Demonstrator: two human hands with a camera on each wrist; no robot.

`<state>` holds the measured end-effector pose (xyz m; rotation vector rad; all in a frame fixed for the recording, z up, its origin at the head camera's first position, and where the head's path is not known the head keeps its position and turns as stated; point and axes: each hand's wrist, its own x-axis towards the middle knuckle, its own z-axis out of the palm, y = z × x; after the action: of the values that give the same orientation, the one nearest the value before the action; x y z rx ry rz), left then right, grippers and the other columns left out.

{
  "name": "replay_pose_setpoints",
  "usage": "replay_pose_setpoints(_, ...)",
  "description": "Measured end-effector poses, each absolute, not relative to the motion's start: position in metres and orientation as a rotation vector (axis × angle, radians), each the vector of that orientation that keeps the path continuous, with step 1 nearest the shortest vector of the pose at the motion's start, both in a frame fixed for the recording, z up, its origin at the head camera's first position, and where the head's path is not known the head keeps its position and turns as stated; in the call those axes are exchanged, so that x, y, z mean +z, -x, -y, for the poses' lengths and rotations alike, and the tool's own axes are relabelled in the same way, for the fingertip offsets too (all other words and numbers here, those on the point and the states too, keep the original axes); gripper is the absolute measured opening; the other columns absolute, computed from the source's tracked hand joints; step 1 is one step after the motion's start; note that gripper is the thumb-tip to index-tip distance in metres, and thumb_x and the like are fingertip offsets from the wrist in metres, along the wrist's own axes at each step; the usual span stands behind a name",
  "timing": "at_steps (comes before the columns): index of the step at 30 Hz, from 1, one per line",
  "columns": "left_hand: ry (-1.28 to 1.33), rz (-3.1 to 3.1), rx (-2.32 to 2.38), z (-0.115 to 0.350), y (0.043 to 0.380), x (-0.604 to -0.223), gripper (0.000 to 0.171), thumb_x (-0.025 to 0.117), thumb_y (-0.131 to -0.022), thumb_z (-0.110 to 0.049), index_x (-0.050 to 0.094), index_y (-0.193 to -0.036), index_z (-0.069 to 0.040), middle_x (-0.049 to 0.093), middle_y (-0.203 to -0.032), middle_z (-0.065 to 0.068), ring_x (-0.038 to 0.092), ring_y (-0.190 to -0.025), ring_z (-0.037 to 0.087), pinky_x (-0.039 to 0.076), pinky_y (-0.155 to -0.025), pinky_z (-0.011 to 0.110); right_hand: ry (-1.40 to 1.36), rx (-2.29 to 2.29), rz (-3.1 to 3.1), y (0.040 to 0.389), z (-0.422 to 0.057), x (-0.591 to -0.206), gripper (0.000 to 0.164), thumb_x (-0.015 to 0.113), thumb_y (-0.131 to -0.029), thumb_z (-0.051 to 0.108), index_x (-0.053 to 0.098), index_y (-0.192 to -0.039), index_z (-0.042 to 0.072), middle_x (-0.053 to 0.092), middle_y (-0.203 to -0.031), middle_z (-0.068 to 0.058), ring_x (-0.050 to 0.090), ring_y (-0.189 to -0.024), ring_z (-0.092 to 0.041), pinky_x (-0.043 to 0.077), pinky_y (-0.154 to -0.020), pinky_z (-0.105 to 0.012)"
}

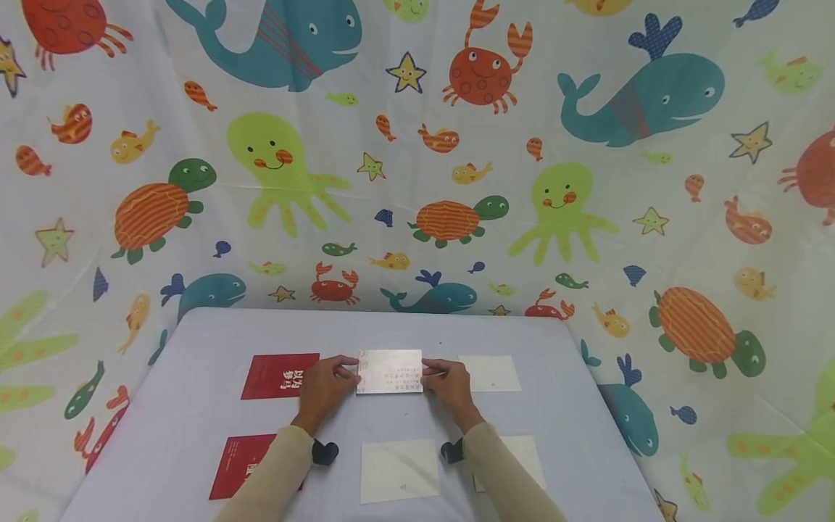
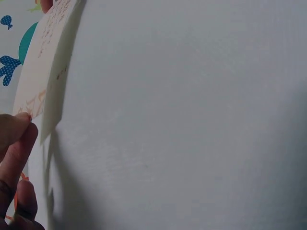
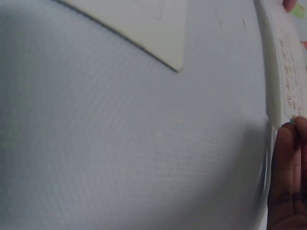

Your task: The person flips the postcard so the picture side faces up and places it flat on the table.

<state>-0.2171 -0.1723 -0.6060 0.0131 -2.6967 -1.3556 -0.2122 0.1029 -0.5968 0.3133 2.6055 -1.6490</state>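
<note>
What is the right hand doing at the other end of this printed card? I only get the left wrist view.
Observer: The right hand pinches the printed card at its right edge, between thumb and fingers.
Operator: Good. What lies to the left of the left hand?
Observer: A red card; in the head view, the hand covers part of its right side.
Operator: And to the right of the right hand?
Observer: A cream card, lying flat with a small mark near its lower edge.

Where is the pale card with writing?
In the head view, the pale card is below centre, pinched by the left hand and right hand, between a red card, left, and a cream card, right.
</note>
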Motion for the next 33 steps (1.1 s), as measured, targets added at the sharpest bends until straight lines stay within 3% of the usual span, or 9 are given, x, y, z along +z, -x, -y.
replay_pose_setpoints(13,-0.042,2.733,-1.344,0.1701,0.2171,-0.6118,0.033,0.088,-0.086,-0.023,0.080,-0.118,-0.017,0.081,-0.092,0.003,0.074,-0.095,0.026,0.059,-0.090,0.051,-0.363,-1.525,-2.692,0.2124,-0.0991,-0.6035,0.032,0.080,-0.089,0.003,0.081,-0.118,0.017,0.080,-0.098,0.001,0.073,-0.097,-0.015,0.062,-0.085,-0.031)
replay_pose_setpoints(26,-0.071,2.756,-1.341,0.1673,0.2135,-0.6053,0.036,0.087,-0.086,-0.024,0.079,-0.121,-0.017,0.081,-0.096,0.004,0.074,-0.097,0.027,0.060,-0.091,0.052,-0.414,-1.511,-2.662,0.2148,-0.0951,-0.6006,0.031,0.079,-0.090,0.002,0.080,-0.118,0.013,0.078,-0.096,0.000,0.070,-0.083,-0.014,0.062,-0.075,-0.029)
replay_pose_setpoints(33,-0.066,2.790,-1.306,0.1664,0.2148,-0.6076,0.035,0.085,-0.089,-0.023,0.080,-0.123,-0.015,0.081,-0.095,0.005,0.073,-0.101,0.029,0.058,-0.093,0.053,-0.434,-1.524,-2.644,0.2153,-0.0948,-0.5977,0.032,0.080,-0.089,0.000,0.080,-0.118,0.012,0.079,-0.097,-0.001,0.070,-0.084,-0.014,0.063,-0.076,-0.029)
